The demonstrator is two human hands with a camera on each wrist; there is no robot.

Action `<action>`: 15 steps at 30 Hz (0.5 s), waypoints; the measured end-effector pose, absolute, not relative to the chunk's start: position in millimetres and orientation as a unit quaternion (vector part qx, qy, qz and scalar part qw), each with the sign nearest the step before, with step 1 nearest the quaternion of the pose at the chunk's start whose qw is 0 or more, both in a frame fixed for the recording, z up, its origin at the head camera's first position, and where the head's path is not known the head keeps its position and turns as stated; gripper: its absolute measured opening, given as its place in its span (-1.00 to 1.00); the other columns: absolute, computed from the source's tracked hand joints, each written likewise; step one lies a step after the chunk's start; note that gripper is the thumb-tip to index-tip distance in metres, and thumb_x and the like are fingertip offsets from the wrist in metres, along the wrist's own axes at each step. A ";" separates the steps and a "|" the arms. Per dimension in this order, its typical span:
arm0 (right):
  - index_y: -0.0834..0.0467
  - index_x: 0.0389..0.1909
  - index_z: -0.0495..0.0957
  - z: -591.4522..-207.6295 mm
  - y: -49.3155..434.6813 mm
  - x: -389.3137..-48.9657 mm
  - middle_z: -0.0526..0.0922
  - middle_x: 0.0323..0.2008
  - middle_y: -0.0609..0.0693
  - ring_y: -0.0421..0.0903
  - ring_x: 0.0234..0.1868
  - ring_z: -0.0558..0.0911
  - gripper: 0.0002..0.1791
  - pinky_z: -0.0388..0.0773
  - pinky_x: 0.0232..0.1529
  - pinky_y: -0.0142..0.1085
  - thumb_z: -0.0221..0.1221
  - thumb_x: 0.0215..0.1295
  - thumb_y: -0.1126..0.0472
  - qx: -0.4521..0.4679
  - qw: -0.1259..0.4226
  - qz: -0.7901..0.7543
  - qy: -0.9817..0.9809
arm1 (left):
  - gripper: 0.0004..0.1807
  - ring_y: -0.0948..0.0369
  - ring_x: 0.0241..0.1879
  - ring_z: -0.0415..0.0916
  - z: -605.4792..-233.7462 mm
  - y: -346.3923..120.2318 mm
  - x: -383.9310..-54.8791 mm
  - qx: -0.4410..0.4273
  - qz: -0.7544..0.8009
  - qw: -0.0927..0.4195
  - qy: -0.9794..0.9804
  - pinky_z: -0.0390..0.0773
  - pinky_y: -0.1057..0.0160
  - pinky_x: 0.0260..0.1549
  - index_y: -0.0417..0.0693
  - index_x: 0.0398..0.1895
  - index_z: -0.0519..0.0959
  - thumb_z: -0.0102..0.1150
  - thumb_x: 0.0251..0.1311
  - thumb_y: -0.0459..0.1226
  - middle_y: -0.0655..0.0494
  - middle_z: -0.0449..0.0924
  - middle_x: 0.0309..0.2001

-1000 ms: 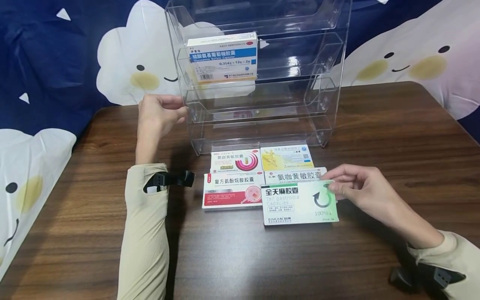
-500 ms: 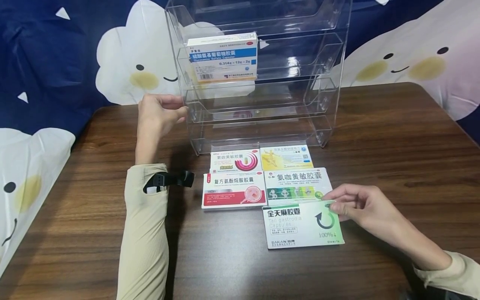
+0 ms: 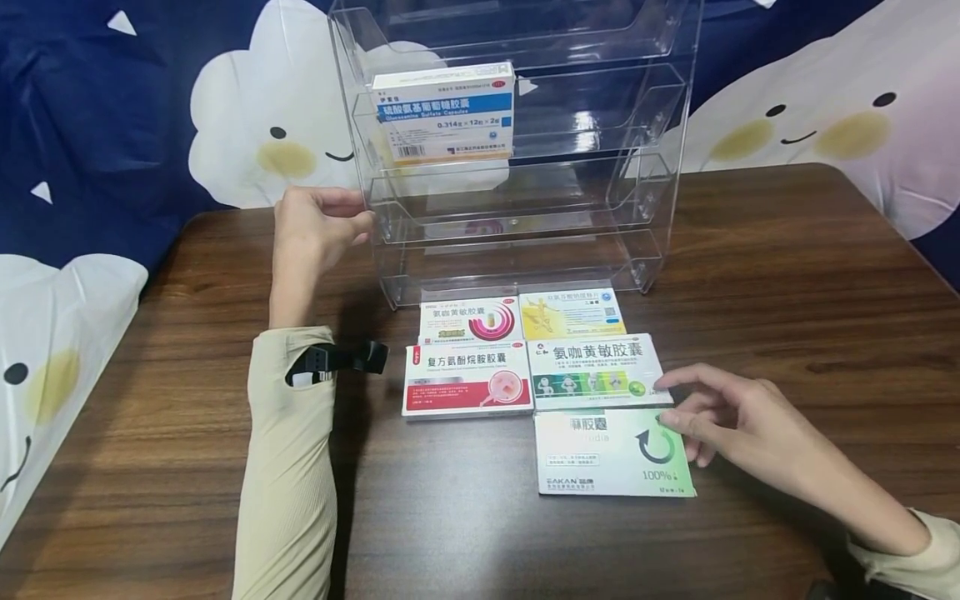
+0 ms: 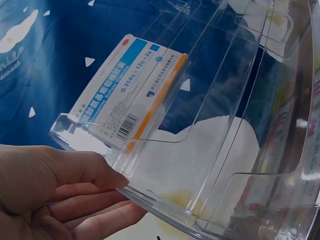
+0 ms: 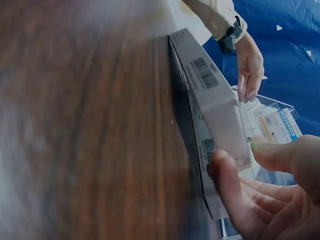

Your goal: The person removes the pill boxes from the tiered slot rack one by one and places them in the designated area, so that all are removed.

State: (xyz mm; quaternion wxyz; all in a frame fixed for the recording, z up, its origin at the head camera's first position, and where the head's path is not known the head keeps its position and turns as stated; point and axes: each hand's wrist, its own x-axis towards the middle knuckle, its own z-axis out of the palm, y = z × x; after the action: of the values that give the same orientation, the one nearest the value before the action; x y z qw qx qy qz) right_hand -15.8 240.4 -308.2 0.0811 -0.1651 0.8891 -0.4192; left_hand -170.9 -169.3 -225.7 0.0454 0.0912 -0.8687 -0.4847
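My left hand (image 3: 311, 237) pinches the left side edge of a clear acrylic display rack (image 3: 517, 225); the left wrist view shows thumb and fingers (image 4: 107, 172) at the panel's rim. A white glucosamine capsule box (image 3: 447, 117) with a blue stripe leans on one rack tier. My right hand (image 3: 738, 425) is at the upper right corner of a green and white medicine box (image 3: 618, 462) lying in front. Its thumb overlaps that corner, while the index finger reaches beside a neighbouring white and green box (image 3: 596, 375). In the right wrist view, thumb and fingers (image 5: 227, 177) stand apart.
A red and white box (image 3: 467, 383), a white box with pink rings (image 3: 468, 321) and a yellow and white box (image 3: 573, 312) lie before the rack. All are on the brown wooden table (image 3: 787, 292). A blue cloud-print cloth (image 3: 150, 100) hangs behind.
My right hand has drawn the green and white box toward me and slightly right, uncovering the white and green box behind it. Its fingers have spread. The left hand keeps its place.
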 end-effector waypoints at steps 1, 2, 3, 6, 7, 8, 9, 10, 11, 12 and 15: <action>0.22 0.04 0.48 -306.8 240.2 -15.2 0.65 -0.54 -0.19 -0.22 -0.64 0.57 -0.61 0.61 -0.68 -0.33 0.30 0.18 0.36 -0.171 0.069 -0.406 0.895 | -0.65 0.53 -0.58 0.56 -225.3 -169.1 -171.1 0.092 -0.485 0.045 -0.868 0.68 0.44 -0.34 -0.23 0.00 0.64 0.32 0.11 -0.36 -0.19 0.64 -0.04; 0.22 0.03 0.49 -305.6 239.9 -14.6 0.64 -0.56 -0.20 -0.25 -0.65 0.56 -0.60 0.59 -0.68 -0.36 0.31 0.15 0.38 -0.178 0.046 -0.396 0.899 | -0.65 0.53 -0.58 0.56 -225.1 -168.8 -171.1 0.091 -0.486 0.045 -0.868 0.68 0.43 -0.34 -0.23 0.00 0.64 0.32 0.11 -0.37 -0.20 0.64 -0.04; 0.21 0.01 0.51 -304.2 239.4 -13.8 0.63 -0.57 -0.21 -0.28 -0.66 0.55 -0.59 0.57 -0.69 -0.40 0.33 0.12 0.41 -0.186 0.015 -0.387 0.903 | -0.65 0.53 -0.58 0.56 -224.9 -168.5 -171.0 0.091 -0.487 0.045 -0.867 0.68 0.43 -0.34 -0.24 0.00 0.64 0.32 0.11 -0.37 -0.20 0.64 -0.04; 0.20 -0.10 0.59 -299.9 236.1 -12.0 0.64 -0.55 -0.20 -0.38 -0.60 0.55 -0.69 0.57 -0.57 -0.55 0.37 0.11 0.32 -0.241 -0.102 -0.360 0.895 | -0.65 0.53 -0.58 0.56 -224.9 -168.2 -171.2 0.089 -0.487 0.044 -0.868 0.68 0.44 -0.35 -0.24 0.00 0.64 0.32 0.11 -0.37 -0.20 0.64 -0.04; 0.19 -0.13 0.61 -298.9 233.8 -11.3 0.66 -0.50 -0.17 -0.37 -0.55 0.58 -0.74 0.58 -0.48 -0.59 0.36 0.16 0.25 -0.272 -0.137 -0.352 0.885 | -0.65 0.53 -0.58 0.56 -224.9 -168.1 -171.0 0.089 -0.484 0.044 -0.869 0.68 0.45 -0.34 -0.23 0.00 0.64 0.32 0.11 -0.36 -0.20 0.64 -0.04; 0.17 -0.16 0.64 -297.6 231.0 -10.1 0.68 -0.43 -0.17 -0.36 -0.46 0.61 -0.77 0.57 -0.34 -0.64 0.32 0.22 0.15 -0.304 -0.162 -0.335 0.877 | -0.66 0.53 -0.57 0.56 -225.2 -168.2 -170.8 0.089 -0.483 0.045 -0.870 0.68 0.44 -0.33 -0.24 0.00 0.64 0.32 0.12 -0.36 -0.19 0.64 -0.05; 0.16 -0.15 0.65 -295.8 228.0 -8.4 0.70 -0.34 -0.13 -0.33 -0.34 0.63 -0.73 0.55 -0.17 -0.65 0.26 0.28 0.05 -0.337 -0.171 -0.315 0.870 | -0.66 0.53 -0.56 0.57 -225.1 -168.3 -170.7 0.091 -0.483 0.044 -0.870 0.68 0.44 -0.33 -0.23 0.00 0.64 0.32 0.12 -0.36 -0.18 0.65 -0.04; 0.15 -0.12 0.65 -294.6 224.8 -6.8 0.70 -0.23 -0.11 -0.28 -0.22 0.64 -0.64 0.50 0.00 -0.63 0.17 0.34 -0.06 -0.373 -0.171 -0.293 0.864 | -0.65 0.52 -0.54 0.57 -225.1 -168.5 -170.5 0.092 -0.481 0.043 -0.871 0.67 0.45 -0.33 -0.23 0.00 0.64 0.31 0.12 -0.35 -0.17 0.65 -0.04; 0.15 -0.09 0.65 -294.0 221.6 -5.0 0.69 -0.13 -0.07 -0.21 -0.09 0.62 -0.54 0.42 0.15 -0.59 0.06 0.39 -0.15 -0.406 -0.164 -0.272 0.857 | -0.65 0.52 -0.54 0.57 -225.1 -168.7 -170.4 0.093 -0.479 0.042 -0.872 0.67 0.46 -0.33 -0.22 0.00 0.64 0.31 0.12 -0.35 -0.17 0.65 -0.04; 0.13 -0.05 0.64 -293.6 218.8 -3.3 0.65 -0.03 -0.06 -0.17 0.00 0.60 -0.51 0.31 0.26 -0.58 -0.02 0.43 -0.17 -0.431 -0.149 -0.248 0.855 | -0.65 0.52 -0.53 0.58 -225.1 -168.8 -170.3 0.094 -0.478 0.042 -0.872 0.67 0.47 -0.33 -0.22 0.01 0.64 0.31 0.12 -0.35 -0.16 0.65 -0.03; 0.07 0.08 0.59 -294.3 214.8 2.5 0.54 0.18 -0.03 -0.07 0.21 0.48 -0.50 0.05 0.42 -0.52 -0.11 0.48 -0.16 -0.479 -0.097 -0.192 0.851 | -0.65 0.51 -0.51 0.58 -225.2 -168.7 -170.2 0.095 -0.479 0.044 -0.871 0.67 0.48 -0.33 -0.22 0.01 0.64 0.30 0.12 -0.35 -0.16 0.65 -0.02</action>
State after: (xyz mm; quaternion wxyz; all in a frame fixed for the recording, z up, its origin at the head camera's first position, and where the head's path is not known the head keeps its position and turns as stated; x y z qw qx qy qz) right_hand 2.5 214.8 -294.3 -0.0975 -0.4788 0.8510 -0.1924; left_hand -170.2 -168.7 -225.2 0.0435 0.0950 -0.8714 -0.4793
